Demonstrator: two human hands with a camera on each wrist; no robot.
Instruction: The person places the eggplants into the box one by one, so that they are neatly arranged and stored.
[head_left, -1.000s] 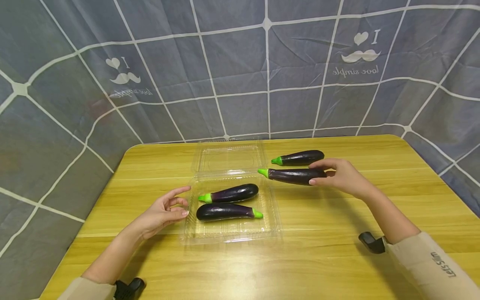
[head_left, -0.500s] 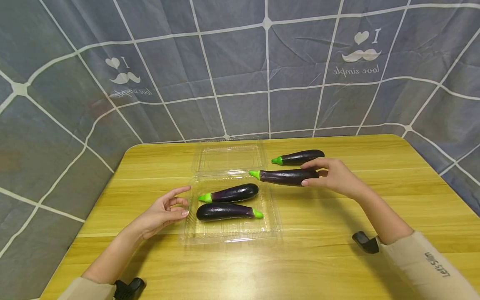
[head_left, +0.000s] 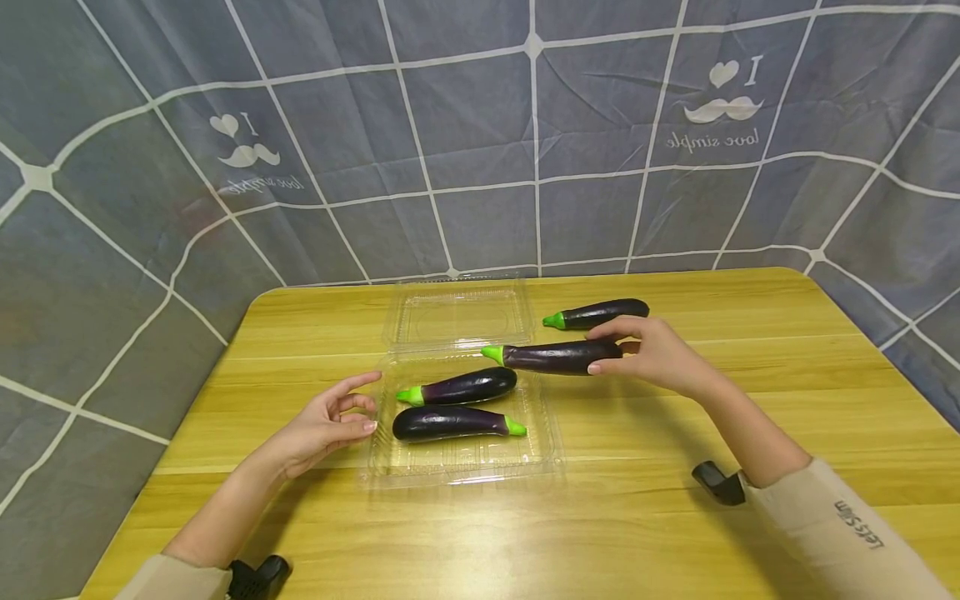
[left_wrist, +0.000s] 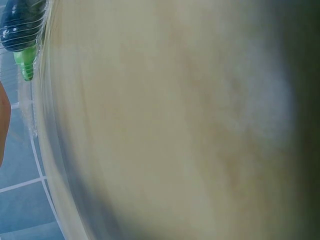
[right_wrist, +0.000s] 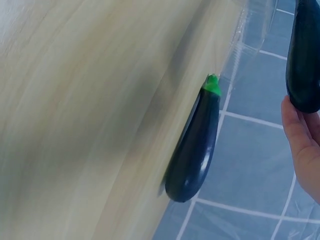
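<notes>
My right hand (head_left: 652, 358) pinches the blunt end of an eggplant (head_left: 558, 357) between thumb and fingers. The eggplant is held up level, its green stem end over the right back part of a clear plastic clamshell box (head_left: 465, 468). In the right wrist view this held eggplant (right_wrist: 304, 60) is partly cut off. Two more eggplants lie in the box: the back one (head_left: 472, 386) has its stem to the left, the front one (head_left: 450, 423) to the right. My left hand (head_left: 322, 425) is beside the box's left wall, fingers loosely bent around nothing.
One more eggplant (head_left: 603, 314) lies on the wooden table (head_left: 660, 542) at the back right, behind my right hand. The box's clear lid (head_left: 461, 318) is folded back flat behind it. A grey curtain (head_left: 487, 150) hangs along the table's far edge.
My right hand has carried the held eggplant leftward, from beside the box to partly above it. The left hand and the eggplants in the box have stayed in place.
</notes>
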